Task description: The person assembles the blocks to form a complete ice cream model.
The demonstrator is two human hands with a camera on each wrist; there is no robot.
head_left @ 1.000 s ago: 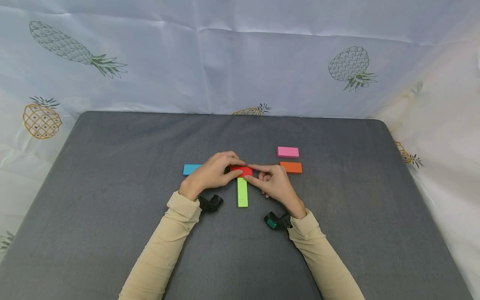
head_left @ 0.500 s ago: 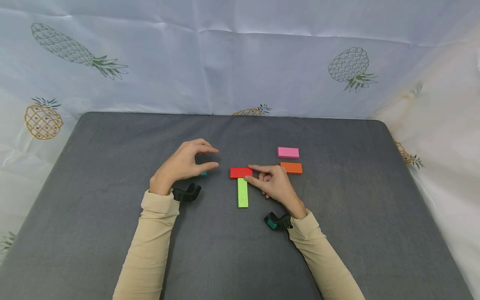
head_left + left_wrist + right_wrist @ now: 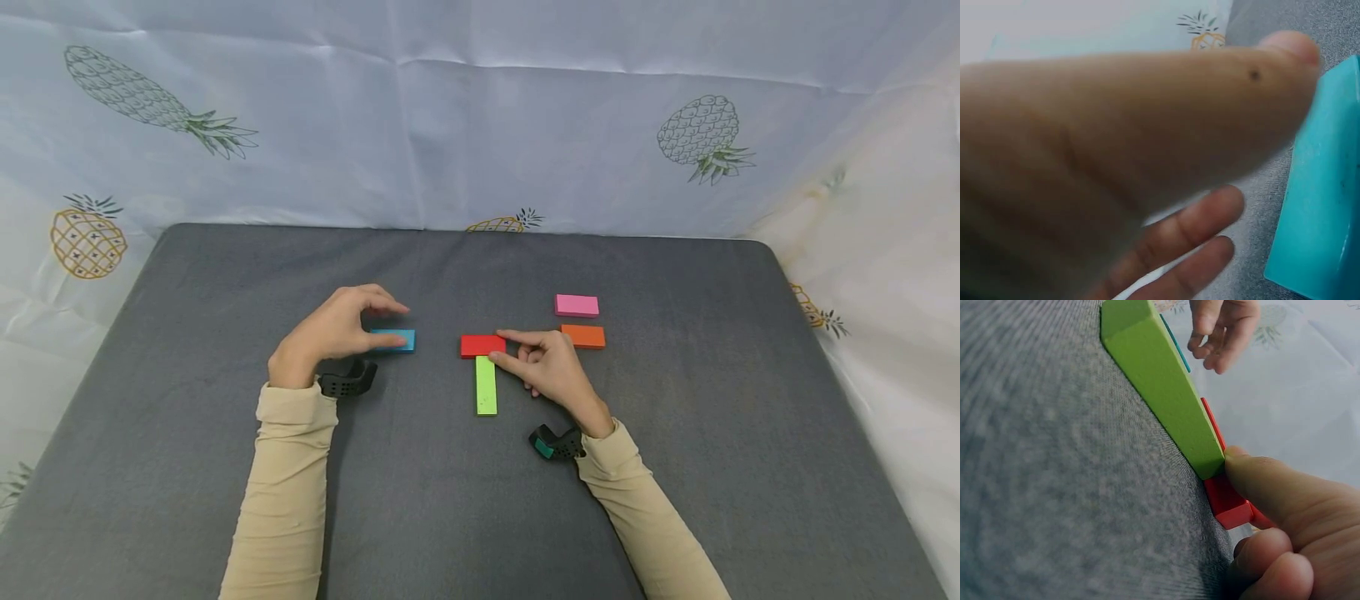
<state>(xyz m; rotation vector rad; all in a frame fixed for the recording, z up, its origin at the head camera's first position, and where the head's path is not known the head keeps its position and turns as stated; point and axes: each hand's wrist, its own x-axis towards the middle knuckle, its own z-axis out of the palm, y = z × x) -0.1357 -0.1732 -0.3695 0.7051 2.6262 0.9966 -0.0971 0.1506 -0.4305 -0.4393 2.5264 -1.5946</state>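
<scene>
My right hand (image 3: 553,364) pinches the right end of a red block (image 3: 477,347) between thumb and forefinger. The red block lies crosswise at the far end of a lime-green block (image 3: 486,388), and together they make a T on the table. To the left lies a blue block (image 3: 405,341), partly covered by my left hand (image 3: 322,333). That hand's thumb and fingers are spread apart over it, holding nothing. In the left wrist view the thumb is close beside the blue block (image 3: 1322,187); whether they touch I cannot tell.
A pink block (image 3: 576,306) lies beyond an orange block (image 3: 582,337), both right of the T and behind the right hand. The grey cloth-covered table (image 3: 675,500) ends at a pineapple-print curtain (image 3: 450,133). Each wrist carries a black camera mount.
My left hand has let go of the red block and moved left to the blue one. The right hand keeps its pinch and has not moved.
</scene>
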